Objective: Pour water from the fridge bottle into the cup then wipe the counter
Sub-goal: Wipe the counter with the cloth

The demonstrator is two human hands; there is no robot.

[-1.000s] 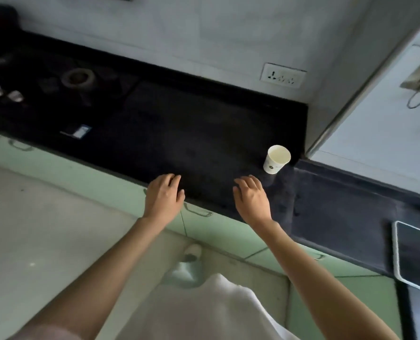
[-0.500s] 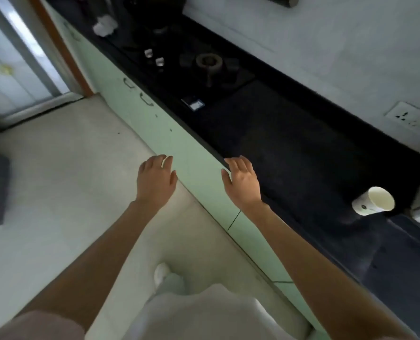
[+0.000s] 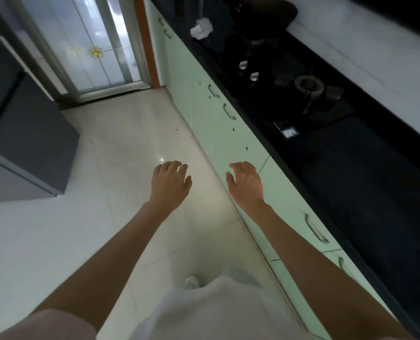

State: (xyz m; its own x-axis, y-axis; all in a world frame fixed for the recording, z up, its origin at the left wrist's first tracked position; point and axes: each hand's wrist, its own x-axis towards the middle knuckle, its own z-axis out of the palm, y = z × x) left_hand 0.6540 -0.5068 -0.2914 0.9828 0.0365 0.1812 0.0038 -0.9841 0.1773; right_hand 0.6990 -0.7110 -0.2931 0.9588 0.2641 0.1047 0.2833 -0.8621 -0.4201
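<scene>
Both hands are empty. The left hand hangs over the floor with loose fingers, and the right hand is spread in front of the green cabinets below the counter's front edge. No bottle shows, and the cup is out of view. The grey unit at the left may be the fridge; I can't be sure. I'd say the step is fetching the bottle: walk over, open the door with one hand and grip the bottle firmly with the other. Half a second ago the cup stood at the counter's right end and the right hand hovered at the counter's edge; the view has since swung left towards the glass door.
</scene>
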